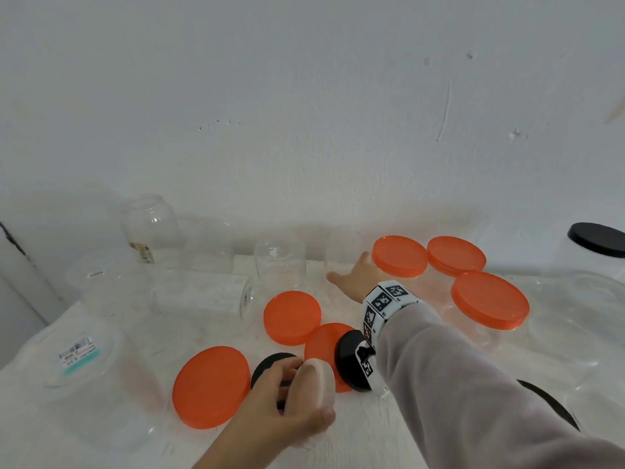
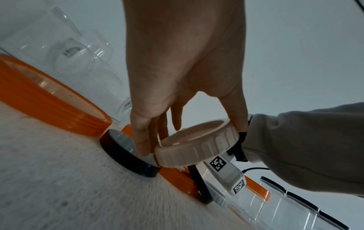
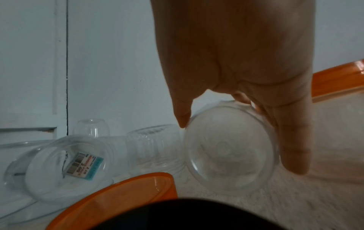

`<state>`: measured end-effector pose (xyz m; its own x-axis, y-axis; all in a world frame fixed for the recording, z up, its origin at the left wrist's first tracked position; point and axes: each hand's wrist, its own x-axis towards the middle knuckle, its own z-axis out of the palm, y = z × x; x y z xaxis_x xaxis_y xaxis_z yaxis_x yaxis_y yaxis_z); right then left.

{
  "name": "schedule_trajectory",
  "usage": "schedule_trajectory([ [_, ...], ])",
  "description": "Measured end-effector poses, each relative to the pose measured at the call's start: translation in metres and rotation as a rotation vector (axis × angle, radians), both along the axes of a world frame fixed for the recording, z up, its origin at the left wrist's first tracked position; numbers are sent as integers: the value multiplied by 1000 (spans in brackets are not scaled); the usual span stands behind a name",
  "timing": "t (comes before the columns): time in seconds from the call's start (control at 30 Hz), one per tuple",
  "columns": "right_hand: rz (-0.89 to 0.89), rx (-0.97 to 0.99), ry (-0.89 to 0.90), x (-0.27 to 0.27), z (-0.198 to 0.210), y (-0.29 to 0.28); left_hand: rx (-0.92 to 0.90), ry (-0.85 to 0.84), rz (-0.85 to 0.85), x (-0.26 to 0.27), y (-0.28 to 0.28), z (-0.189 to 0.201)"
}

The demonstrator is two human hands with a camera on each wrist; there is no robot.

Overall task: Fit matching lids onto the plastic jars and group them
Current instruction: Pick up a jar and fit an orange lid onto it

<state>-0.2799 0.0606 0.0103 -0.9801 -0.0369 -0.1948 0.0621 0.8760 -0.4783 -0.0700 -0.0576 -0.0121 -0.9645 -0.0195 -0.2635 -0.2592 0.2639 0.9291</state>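
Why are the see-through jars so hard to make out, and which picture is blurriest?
Head view: the clear jars fade into the white wall and table. Right wrist view: blurriest, with the small jar soft and a dark lid blocking the bottom. Left wrist view: sharpest on the beige lid.

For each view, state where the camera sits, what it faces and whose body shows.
Head: worn high, looks down at table; both hands, right sleeve.
Left wrist: along left hand gripping beige lid; right sleeve too.
Right wrist: along right hand gripping clear jar.
Shared: head and left wrist show beige lid, black lid.
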Motion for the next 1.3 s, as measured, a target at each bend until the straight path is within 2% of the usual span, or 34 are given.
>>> schedule_trajectory([
  [0.13, -64, -137, -40, 0, 1, 4, -13, 14, 16, 1, 0, -1],
  [0.3, -83, -553, -157, 7, 15, 25, -7, 44, 35, 3, 4, -1],
  [0.53, -74, -947, -240, 50, 24, 61, 60, 100, 88, 10, 12, 11],
  [0.63, -102, -1076, -337, 71, 24, 79, 87, 108, 121, 14, 16, 14],
  [0.77, -37, -1226, -527, 99, 24, 108, 108, 90, 185, 20, 20, 16],
  [0.93, 126, -1159, -626, 127, 18, 140, 108, 98, 196, 27, 28, 23],
  [1.03, 132, -1145, -687, 141, 9, 156, 79, 119, 186, 29, 36, 33],
  [1.1, 156, -1086, -642, 151, 4, 163, 69, 140, 180, 29, 40, 41],
  [1.3, 242, -688, -369, 173, -13, 166, 47, 214, 222, 19, 51, 62],
])
